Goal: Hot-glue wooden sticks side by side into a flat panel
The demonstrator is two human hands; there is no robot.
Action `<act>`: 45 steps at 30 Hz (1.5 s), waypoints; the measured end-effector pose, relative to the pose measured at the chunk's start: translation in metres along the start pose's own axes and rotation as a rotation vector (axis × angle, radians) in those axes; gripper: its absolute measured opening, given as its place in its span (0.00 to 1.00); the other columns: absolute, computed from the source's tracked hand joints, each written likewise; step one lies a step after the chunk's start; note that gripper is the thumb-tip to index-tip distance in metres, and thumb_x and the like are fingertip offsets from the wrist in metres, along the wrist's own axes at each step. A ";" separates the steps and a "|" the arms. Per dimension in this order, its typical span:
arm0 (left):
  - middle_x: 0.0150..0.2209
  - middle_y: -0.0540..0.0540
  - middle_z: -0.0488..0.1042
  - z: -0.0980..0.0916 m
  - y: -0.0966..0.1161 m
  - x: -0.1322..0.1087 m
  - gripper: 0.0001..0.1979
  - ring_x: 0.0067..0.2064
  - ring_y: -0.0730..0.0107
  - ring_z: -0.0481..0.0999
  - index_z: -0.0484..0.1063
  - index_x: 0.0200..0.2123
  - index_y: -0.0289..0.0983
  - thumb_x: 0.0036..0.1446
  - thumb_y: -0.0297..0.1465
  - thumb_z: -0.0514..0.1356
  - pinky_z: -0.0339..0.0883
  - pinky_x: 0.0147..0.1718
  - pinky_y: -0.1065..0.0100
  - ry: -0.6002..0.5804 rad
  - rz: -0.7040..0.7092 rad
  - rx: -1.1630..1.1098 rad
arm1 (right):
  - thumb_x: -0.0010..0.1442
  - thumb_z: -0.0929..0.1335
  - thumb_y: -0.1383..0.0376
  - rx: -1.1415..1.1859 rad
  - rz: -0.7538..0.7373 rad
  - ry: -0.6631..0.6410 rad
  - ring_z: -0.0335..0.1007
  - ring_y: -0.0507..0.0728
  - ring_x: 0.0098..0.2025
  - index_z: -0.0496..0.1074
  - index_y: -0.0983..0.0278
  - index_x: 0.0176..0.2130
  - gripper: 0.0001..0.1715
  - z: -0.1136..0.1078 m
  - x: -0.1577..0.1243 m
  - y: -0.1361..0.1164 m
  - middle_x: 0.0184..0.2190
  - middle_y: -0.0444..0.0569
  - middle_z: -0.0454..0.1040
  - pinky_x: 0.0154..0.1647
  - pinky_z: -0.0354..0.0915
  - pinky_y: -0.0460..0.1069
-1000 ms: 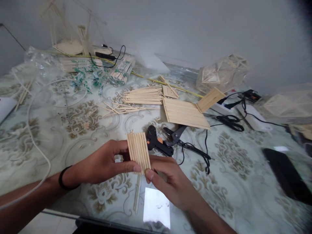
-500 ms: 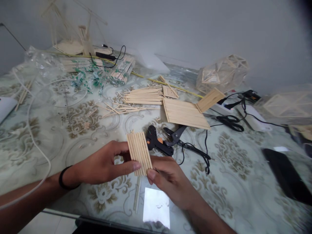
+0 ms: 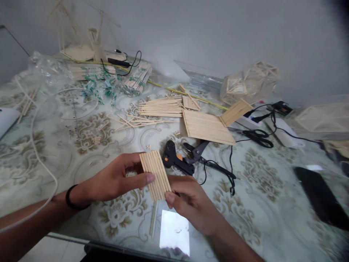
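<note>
A small panel of wooden sticks [image 3: 158,169], laid side by side, is held up between my two hands over the table. My left hand [image 3: 120,176] grips its left side, thumb across the front face and fingers partly hidden behind. At the lower right corner, my right hand [image 3: 191,202] pinches the panel between thumb and fingers. Just beyond the panel lies a black glue gun [image 3: 174,158], and beside it a pair of dark pliers-like cutters [image 3: 197,153]. Farther back sits a larger stick panel [image 3: 207,125] with a smaller piece standing at its right edge.
Loose sticks [image 3: 160,106] lie behind my hands, with bagged sticks [image 3: 137,78] farther back. To the right are black scissors [image 3: 257,137], a white power strip [image 3: 285,133] with cables, a dark phone [image 3: 320,194] and a wrapped stick frame [image 3: 249,82]. A white cable [image 3: 35,145] crosses the left side.
The panel has tilted slightly, its top edge shifting left. My left hand has risen a little with it, while my right hand stays at the lower corner.
</note>
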State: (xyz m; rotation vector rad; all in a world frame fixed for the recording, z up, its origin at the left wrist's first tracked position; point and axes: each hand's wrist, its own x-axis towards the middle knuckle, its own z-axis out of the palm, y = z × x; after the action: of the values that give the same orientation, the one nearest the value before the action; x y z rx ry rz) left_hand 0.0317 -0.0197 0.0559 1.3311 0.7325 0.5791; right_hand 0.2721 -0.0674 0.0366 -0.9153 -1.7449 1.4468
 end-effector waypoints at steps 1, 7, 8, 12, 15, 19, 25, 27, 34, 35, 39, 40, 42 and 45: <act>0.38 0.48 0.81 0.000 0.000 0.000 0.10 0.38 0.69 0.77 0.81 0.42 0.36 0.70 0.38 0.66 0.72 0.38 0.70 0.001 -0.001 0.001 | 0.77 0.64 0.46 -0.004 0.008 -0.001 0.54 0.52 0.26 0.59 0.60 0.24 0.34 0.000 0.000 0.000 0.23 0.40 0.59 0.27 0.49 0.50; 0.41 0.45 0.84 -0.002 0.000 -0.001 0.15 0.40 0.65 0.79 0.84 0.45 0.35 0.70 0.41 0.65 0.73 0.41 0.67 -0.020 -0.018 0.102 | 0.77 0.65 0.43 -0.017 0.011 0.007 0.54 0.51 0.25 0.59 0.60 0.24 0.36 0.000 0.000 0.000 0.23 0.40 0.59 0.26 0.50 0.50; 0.41 0.45 0.84 -0.002 0.000 -0.001 0.15 0.40 0.65 0.78 0.84 0.45 0.35 0.70 0.42 0.65 0.73 0.41 0.67 -0.024 -0.016 0.131 | 0.77 0.65 0.43 -0.020 0.009 0.008 0.54 0.51 0.25 0.59 0.60 0.24 0.36 0.000 0.000 0.000 0.23 0.40 0.59 0.26 0.50 0.50; 0.38 0.45 0.84 -0.002 -0.001 -0.002 0.15 0.38 0.65 0.78 0.84 0.43 0.35 0.70 0.41 0.64 0.72 0.39 0.68 -0.030 -0.003 0.198 | 0.77 0.63 0.43 -0.031 -0.006 0.007 0.54 0.51 0.24 0.59 0.60 0.24 0.36 0.001 0.001 0.000 0.22 0.40 0.60 0.26 0.50 0.50; 0.37 0.46 0.83 -0.002 0.000 -0.002 0.14 0.37 0.67 0.77 0.84 0.42 0.35 0.70 0.39 0.63 0.71 0.38 0.69 -0.026 0.005 0.197 | 0.78 0.63 0.44 -0.039 -0.021 0.009 0.54 0.51 0.24 0.59 0.60 0.24 0.35 0.001 0.001 0.001 0.22 0.40 0.60 0.26 0.51 0.50; 0.37 0.46 0.83 -0.002 0.001 0.000 0.15 0.37 0.66 0.77 0.84 0.42 0.35 0.70 0.40 0.63 0.72 0.38 0.68 -0.028 0.006 0.204 | 0.77 0.63 0.44 -0.049 -0.025 0.019 0.55 0.52 0.24 0.60 0.60 0.24 0.35 0.002 0.000 0.003 0.22 0.41 0.61 0.26 0.52 0.50; 0.37 0.46 0.83 -0.003 0.000 -0.002 0.15 0.36 0.68 0.76 0.85 0.44 0.35 0.71 0.39 0.63 0.72 0.38 0.69 -0.030 0.030 0.184 | 0.77 0.65 0.48 -0.031 -0.054 0.029 0.56 0.51 0.24 0.61 0.60 0.24 0.33 0.001 -0.001 0.005 0.22 0.41 0.62 0.26 0.53 0.49; 0.37 0.45 0.83 -0.003 -0.001 -0.002 0.15 0.37 0.67 0.77 0.85 0.45 0.35 0.72 0.39 0.63 0.72 0.38 0.69 -0.032 0.044 0.169 | 0.77 0.65 0.49 -0.039 -0.056 0.034 0.57 0.51 0.24 0.61 0.60 0.24 0.33 0.001 -0.002 0.005 0.22 0.41 0.62 0.27 0.53 0.49; 0.36 0.47 0.82 -0.004 -0.003 -0.001 0.12 0.36 0.70 0.76 0.85 0.44 0.35 0.71 0.36 0.65 0.71 0.37 0.71 -0.031 0.031 0.078 | 0.76 0.69 0.53 -0.064 -0.067 0.053 0.59 0.50 0.25 0.64 0.61 0.23 0.31 0.001 -0.003 0.005 0.22 0.40 0.65 0.28 0.55 0.48; 0.35 0.48 0.82 -0.003 -0.004 -0.001 0.11 0.35 0.72 0.75 0.85 0.43 0.35 0.71 0.36 0.65 0.71 0.36 0.72 -0.030 0.023 0.052 | 0.76 0.68 0.52 -0.066 -0.074 0.052 0.60 0.50 0.25 0.65 0.61 0.23 0.31 0.001 -0.003 0.005 0.22 0.41 0.66 0.28 0.55 0.48; 0.32 0.50 0.80 -0.003 -0.002 -0.001 0.09 0.32 0.76 0.73 0.84 0.40 0.35 0.70 0.34 0.65 0.69 0.33 0.76 -0.040 0.008 -0.024 | 0.77 0.68 0.52 -0.033 -0.097 0.044 0.64 0.49 0.25 0.74 0.63 0.26 0.30 0.001 -0.003 0.004 0.23 0.42 0.71 0.27 0.57 0.47; 0.32 0.51 0.80 -0.003 -0.002 -0.001 0.09 0.32 0.77 0.73 0.84 0.39 0.35 0.70 0.33 0.65 0.68 0.33 0.76 -0.039 0.008 -0.035 | 0.77 0.68 0.51 -0.015 -0.101 0.039 0.65 0.49 0.25 0.76 0.63 0.27 0.29 0.001 -0.002 0.003 0.23 0.42 0.71 0.27 0.58 0.46; 0.31 0.51 0.80 -0.003 -0.001 -0.001 0.09 0.31 0.77 0.74 0.83 0.38 0.35 0.69 0.33 0.66 0.68 0.32 0.77 -0.035 0.000 -0.055 | 0.78 0.69 0.51 0.016 -0.102 0.031 0.66 0.49 0.25 0.80 0.63 0.29 0.29 0.000 -0.001 0.001 0.24 0.42 0.72 0.28 0.60 0.46; 0.30 0.50 0.80 -0.005 -0.001 0.000 0.10 0.30 0.77 0.74 0.83 0.36 0.34 0.68 0.35 0.68 0.69 0.32 0.77 -0.025 -0.015 -0.073 | 0.78 0.68 0.49 0.044 -0.084 0.028 0.68 0.48 0.24 0.83 0.64 0.31 0.30 0.000 -0.001 -0.001 0.23 0.42 0.73 0.28 0.62 0.45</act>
State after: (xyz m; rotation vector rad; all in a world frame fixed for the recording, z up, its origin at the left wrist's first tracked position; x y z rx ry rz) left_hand 0.0278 -0.0167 0.0543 1.2623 0.6939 0.5708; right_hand 0.2727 -0.0680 0.0375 -0.8256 -1.7045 1.4057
